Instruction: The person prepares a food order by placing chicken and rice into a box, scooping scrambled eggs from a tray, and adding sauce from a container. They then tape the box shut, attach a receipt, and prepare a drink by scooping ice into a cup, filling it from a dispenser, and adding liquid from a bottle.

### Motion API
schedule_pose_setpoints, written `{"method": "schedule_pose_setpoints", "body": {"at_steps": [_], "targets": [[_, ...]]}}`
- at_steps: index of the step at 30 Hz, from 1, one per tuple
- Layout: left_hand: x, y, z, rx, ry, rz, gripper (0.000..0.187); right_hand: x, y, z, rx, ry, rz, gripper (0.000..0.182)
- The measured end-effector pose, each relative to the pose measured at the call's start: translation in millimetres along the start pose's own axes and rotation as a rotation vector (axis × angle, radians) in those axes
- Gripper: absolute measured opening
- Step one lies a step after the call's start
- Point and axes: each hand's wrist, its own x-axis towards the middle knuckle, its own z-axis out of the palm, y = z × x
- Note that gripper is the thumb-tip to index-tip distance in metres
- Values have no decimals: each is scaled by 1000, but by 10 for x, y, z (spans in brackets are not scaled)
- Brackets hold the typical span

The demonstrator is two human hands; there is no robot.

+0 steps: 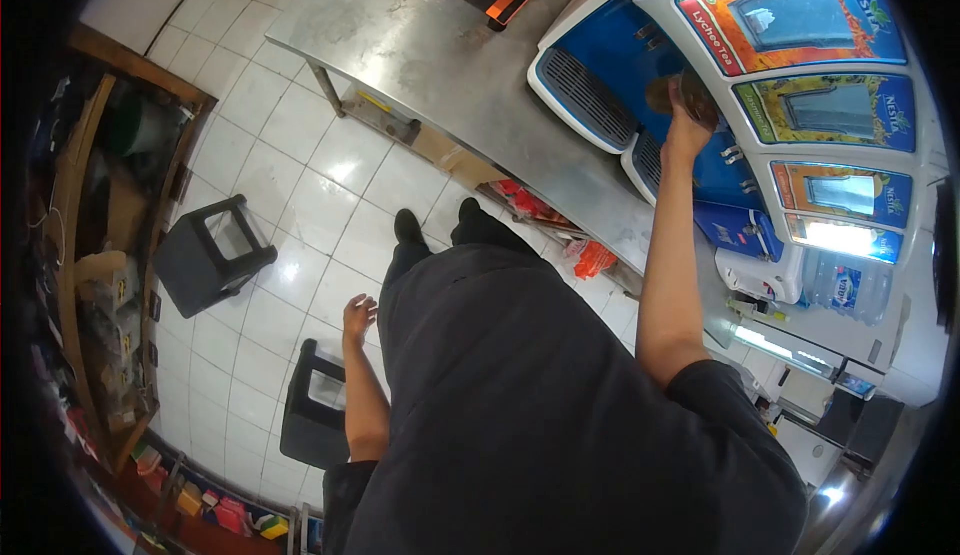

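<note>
My right hand (684, 133) reaches into the blue bay of a drink dispenser (636, 35), its fingers wrapped round a brownish see-through cup (702, 105). The cup is below the dispenser's front panels, near its nozzles; its contents are hard to make out. Black drip grates (590, 98) lie in the bay beside the cup. My left hand (360, 317) hangs low at my side above the tiled floor, fingers loosely bent and apart, with nothing in it.
The dispenser stands on a steel table (400, 45). Black stools (195, 260) are on the white tiles to my left, by a wooden shelf (180, 85). A water bottle (848, 287) and a blue box (735, 230) are beyond the dispenser. Red plastic bags (592, 258) are under the table.
</note>
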Motion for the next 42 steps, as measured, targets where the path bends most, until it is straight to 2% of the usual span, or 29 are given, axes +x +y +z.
{"method": "schedule_pose_setpoints", "body": {"at_steps": [6,9,12,15,21,24,27,36,39,42], "targets": [[44,-81,-3,-3,17,-28,49,-48,-130,45,49,14,-2,63],[93,-144,-31,-28,-4,-6,49,13,31,-29,29,-21,44,74],[-12,-21,-12,10,-3,-15,49,-60,-122,23,91,1,20,63],[40,-49,-3,-19,10,2,49,-11,22,-29,79,-36,43,78],[66,-61,4,-41,19,17,49,-33,-49,-6,74,-54,67,81],[119,-109,-6,-42,13,1,48,-101,-182,52,157,14,42,61],[85,-88,-18,-8,6,6,47,-40,-97,10,-18,41,23,62],[98,-72,-62,-4,11,0,47,-24,-15,-20,85,-38,56,70],[116,-91,-89,-20,4,5,48,-80,-180,36,42,24,42,63],[110,-86,-95,-16,7,0,48,-59,-30,-6,71,2,52,62]]}}
